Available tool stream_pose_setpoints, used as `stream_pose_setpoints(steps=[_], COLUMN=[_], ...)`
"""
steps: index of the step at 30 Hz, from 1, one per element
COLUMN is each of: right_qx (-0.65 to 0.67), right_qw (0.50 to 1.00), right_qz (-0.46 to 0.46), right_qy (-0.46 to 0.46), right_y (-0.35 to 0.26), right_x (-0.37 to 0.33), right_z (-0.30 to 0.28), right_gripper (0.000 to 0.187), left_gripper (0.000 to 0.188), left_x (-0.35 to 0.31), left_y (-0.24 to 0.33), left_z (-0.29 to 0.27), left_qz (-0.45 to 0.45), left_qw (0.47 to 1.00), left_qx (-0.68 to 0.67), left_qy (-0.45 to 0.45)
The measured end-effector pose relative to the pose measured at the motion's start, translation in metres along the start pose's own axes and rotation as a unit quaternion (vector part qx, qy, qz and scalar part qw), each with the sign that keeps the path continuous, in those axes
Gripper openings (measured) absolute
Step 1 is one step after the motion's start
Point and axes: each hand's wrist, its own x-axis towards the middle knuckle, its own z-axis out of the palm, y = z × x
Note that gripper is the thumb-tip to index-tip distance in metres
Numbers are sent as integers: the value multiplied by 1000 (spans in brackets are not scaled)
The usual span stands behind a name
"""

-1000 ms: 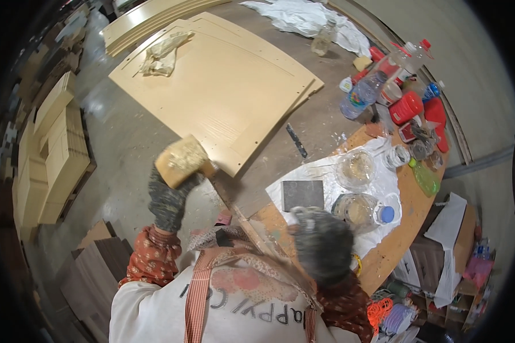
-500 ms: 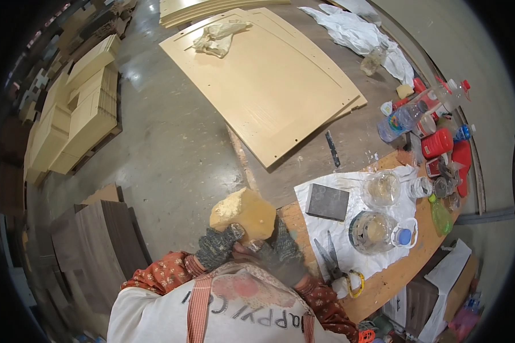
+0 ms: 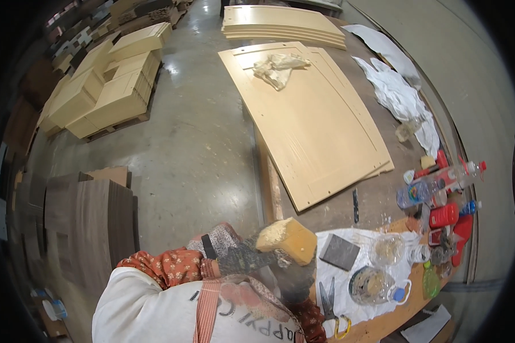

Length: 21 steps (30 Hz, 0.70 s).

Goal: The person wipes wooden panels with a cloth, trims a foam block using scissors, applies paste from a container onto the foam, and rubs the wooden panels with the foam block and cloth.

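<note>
A thick yellow sponge block (image 3: 294, 239) with a pale, powdery-looking face is held up in front of my body. My left hand (image 3: 243, 259), in a dark grey knitted glove, reaches across from the left, and its fingertips close on the sponge's lower left side. A speckled grey knit piece with a black strap (image 3: 208, 247) shows beside this glove. My right hand (image 3: 293, 279) is just under the sponge, dark and smeared, its fingers not clear. To its right, scissors (image 3: 328, 302) with yellow handles and a dark grey block (image 3: 340, 251) lie on white cloth.
Cream panels (image 3: 320, 137) lie on the table, a crumpled cloth (image 3: 279, 70) on top. Clear jugs (image 3: 372, 286) stand on the white cloth (image 3: 326, 239). Bottles (image 3: 420, 192) crowd the right edge. Stacked brown boards (image 3: 106, 228) and a loaded pallet (image 3: 117, 123) are on the left.
The view has swung, so the table sits lower and farther right in it. The sponge has turned and moved right in the picture. My left hand now reaches farther across my body.
</note>
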Motion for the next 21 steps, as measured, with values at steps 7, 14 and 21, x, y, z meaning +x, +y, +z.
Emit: stream_pose_setpoints(steps=[7,14,21], right_qx=[-388,158,358], right_qw=[815,927,881], right_qz=[-395,-172,-147], right_qy=[170,293,274], right_y=[18,-19,-8], right_x=[64,185,243], right_z=[1,85,97], right_gripper=[30,45,60], left_gripper=[61,40,34], left_x=[39,70,94], left_y=[25,87,132], left_z=[-79,-205,-330], left_qz=[-161,-80,0], left_qw=[986,995,969], left_qx=[-28,31,108], left_qy=[20,49,222])
